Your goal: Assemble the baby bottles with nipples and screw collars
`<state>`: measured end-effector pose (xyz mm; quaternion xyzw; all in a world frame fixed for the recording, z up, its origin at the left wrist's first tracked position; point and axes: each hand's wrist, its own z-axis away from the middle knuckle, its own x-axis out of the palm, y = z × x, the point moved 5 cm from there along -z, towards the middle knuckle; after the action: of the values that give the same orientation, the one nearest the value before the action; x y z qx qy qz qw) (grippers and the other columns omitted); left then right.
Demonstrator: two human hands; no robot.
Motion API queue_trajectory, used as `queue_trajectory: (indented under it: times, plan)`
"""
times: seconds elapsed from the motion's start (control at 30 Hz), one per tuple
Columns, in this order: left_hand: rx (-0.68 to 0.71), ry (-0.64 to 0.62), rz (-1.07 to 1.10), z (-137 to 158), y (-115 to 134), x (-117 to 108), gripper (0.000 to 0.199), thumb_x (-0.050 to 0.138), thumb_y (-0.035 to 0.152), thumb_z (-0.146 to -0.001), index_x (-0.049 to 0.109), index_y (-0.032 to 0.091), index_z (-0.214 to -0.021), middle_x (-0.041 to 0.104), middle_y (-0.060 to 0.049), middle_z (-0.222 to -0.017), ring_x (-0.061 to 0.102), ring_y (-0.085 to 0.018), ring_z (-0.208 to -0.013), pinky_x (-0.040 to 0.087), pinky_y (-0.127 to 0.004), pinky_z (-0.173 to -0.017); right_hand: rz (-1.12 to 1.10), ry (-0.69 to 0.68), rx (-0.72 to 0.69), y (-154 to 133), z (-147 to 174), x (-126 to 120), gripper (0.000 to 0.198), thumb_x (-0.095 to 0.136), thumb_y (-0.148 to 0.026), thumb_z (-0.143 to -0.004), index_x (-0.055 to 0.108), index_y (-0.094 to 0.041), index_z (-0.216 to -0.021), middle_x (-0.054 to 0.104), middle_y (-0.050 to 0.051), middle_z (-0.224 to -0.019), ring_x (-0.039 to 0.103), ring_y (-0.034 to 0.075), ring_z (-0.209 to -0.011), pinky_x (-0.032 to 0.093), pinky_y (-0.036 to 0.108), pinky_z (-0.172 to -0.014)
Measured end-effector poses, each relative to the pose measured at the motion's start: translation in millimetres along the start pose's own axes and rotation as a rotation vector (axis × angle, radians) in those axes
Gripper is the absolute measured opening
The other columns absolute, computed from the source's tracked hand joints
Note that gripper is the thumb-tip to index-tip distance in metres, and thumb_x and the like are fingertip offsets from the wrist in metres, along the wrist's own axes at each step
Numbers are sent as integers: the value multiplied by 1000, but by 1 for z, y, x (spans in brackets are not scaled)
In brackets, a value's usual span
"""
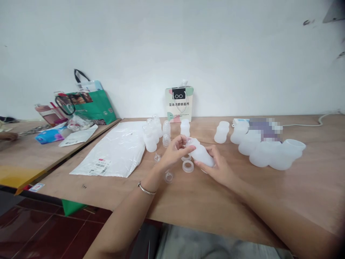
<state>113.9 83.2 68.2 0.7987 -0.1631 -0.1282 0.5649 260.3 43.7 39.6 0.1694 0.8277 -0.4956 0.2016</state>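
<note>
1 white bottle (201,154) tilts above the table (199,201), left hand (178,147) pinching its top end, right hand (219,166) curled round its base. It looks light, squeezable, perhaps slippery; best gripped at the waist.

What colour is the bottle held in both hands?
The bottle is frosted, milky white; the head view, the only one, shows it.

The bottle (201,154) is milky white and half see-through, with a smooth, rounded body. It is strongly tilted: one end points up and to the left, the other end down and to the right. At the upper end is a small clear piece (189,140), partly covered by the left hand (178,148). The right hand (219,164) supports the lower end.
</note>
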Motion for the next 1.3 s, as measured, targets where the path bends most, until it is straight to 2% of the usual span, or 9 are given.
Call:
queue_trajectory:
  times: [0.07, 0.17, 0.37, 0.57, 0.63, 0.8, 1.0, 1.17, 1.3]
  plan:
    - [12, -64, 40, 2, 5, 5, 31, 63, 34, -75, 55, 18, -100, 59, -6, -99, 56, -16, -90, 44, -29, -77, -226, -57, 49, 1, -1, 7, 33, 59, -43, -77, 41, -25, -98, 61, 5, -106, 60, 22, -96, 50, 35, -75]
    - [8, -99, 87, 2, 3, 8, 46, 62, 35, -76, 49, 21, -117, 58, -7, -107, 55, -18, -96, 44, -30, -80, -381, -96, 90, 0, -2, 12, 32, 60, -41, -77, 42, -25, -98, 60, 5, -109, 58, 21, -99, 49, 35, -78]
    - [-5, 6, 104, -8, -9, -13, 53, 65, 38, -73, 46, 21, -120, 52, -10, -120, 51, -20, -107, 41, -31, -84, -444, -4, 113, 2, -2, 2, 38, 61, -40, -75, 43, -26, -105, 59, 6, -113, 57, 22, -102, 47, 36, -81]
    - [4, -21, 94, -7, -6, -12, 61, 66, 44, -71, 44, 21, -123, 50, -12, -122, 48, -22, -111, 41, -32, -85, -352, -18, 109, 4, -1, 4, 37, 63, -40, -74, 45, -25, -103, 58, 6, -114, 55, 23, -103, 46, 37, -82]
    - [-40, 0, 25, -6, -7, -12, 61, 67, 43, -70, 44, 21, -122, 50, -12, -123, 48, -22, -111, 41, -34, -87, -360, -24, 104, 2, 0, 4, 37, 62, -40, -75, 45, -25, -103, 59, 6, -112, 56, 23, -102, 47, 36, -80]
    - [-95, 215, -146, -6, -9, -24, 50, 53, 53, -78, 48, 19, -114, 56, -11, -114, 52, -20, -101, 39, -36, -85, -351, 53, 110, 0, 1, 0, 40, 62, -41, -74, 43, -26, -106, 57, 6, -117, 54, 23, -107, 47, 37, -82]
    - [-34, 130, -154, -5, -14, -12, 45, 65, 48, -69, 51, 19, -99, 57, -8, -104, 54, -19, -96, 43, -33, -81, -279, 6, 114, 1, 3, 5, 38, 63, -42, -75, 45, -26, -105, 58, 6, -115, 55, 25, -105, 47, 40, -83]
    - [-35, 290, -197, -6, -13, -22, 44, 67, 47, -67, 52, 17, -96, 59, -8, -98, 56, -18, -89, 44, -31, -76, -342, 74, 133, 3, 2, 4, 40, 62, -43, -75, 44, -26, -106, 56, 6, -118, 53, 24, -109, 46, 39, -86]
    - [-19, 196, -156, -5, -12, -13, 34, 64, 46, -70, 56, 16, -84, 60, -3, -83, 55, -13, -75, 43, -27, -70, -228, 104, 153, 2, 4, 3, 43, 65, -43, -72, 45, -27, -106, 58, 6, -115, 53, 26, -108, 46, 41, -84]
